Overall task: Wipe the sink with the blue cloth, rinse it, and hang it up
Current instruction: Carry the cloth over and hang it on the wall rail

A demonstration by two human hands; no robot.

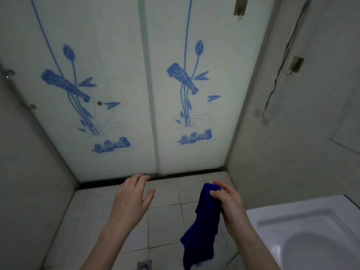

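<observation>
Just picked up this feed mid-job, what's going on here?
A person faces frosted glass doors printed with blue lotus flowers. The right hand pinches the top of the blue cloth, which hangs limp above the tiled floor, just left of the white sink. The left hand is open, held out in front, holding nothing. The cloth is not hung up yet; a hook shows high on the right, a second hook below it.
</observation>
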